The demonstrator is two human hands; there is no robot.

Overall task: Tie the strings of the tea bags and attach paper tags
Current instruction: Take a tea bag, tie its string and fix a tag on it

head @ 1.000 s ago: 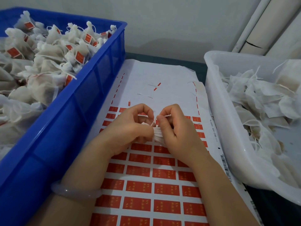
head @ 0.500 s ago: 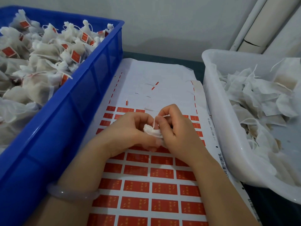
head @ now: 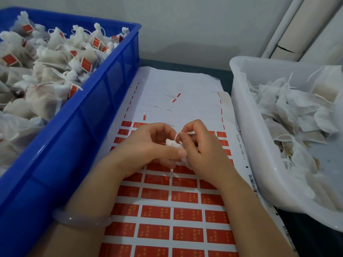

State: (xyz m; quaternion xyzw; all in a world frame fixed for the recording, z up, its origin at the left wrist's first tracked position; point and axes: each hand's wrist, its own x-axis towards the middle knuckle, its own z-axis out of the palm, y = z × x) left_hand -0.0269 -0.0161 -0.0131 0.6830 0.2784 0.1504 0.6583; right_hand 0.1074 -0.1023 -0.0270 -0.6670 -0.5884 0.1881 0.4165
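A white tea bag (head: 173, 142) is bunched between both hands above a sheet of red tag stickers (head: 172, 212). My left hand (head: 146, 149) grips the gathered neck of the bag, thumb pressed across it. My right hand (head: 200, 151) pinches the thin white string (head: 176, 135) that rises from the bag's top. Most of the bag is hidden behind the fingers. A loose string end hangs below the hands over the sheet.
A blue crate (head: 89, 115) on the left holds several tied tea bags with red tags. A white tub (head: 258, 141) on the right holds several untied bags. Pale pipes (head: 289, 32) run up the wall at the back right. Small string scraps lie on the sheet's bare part.
The hands have stayed in place while the fingers worked the string. The bag's bunched top now shows more between the hands, and my right hand pulls the string up.
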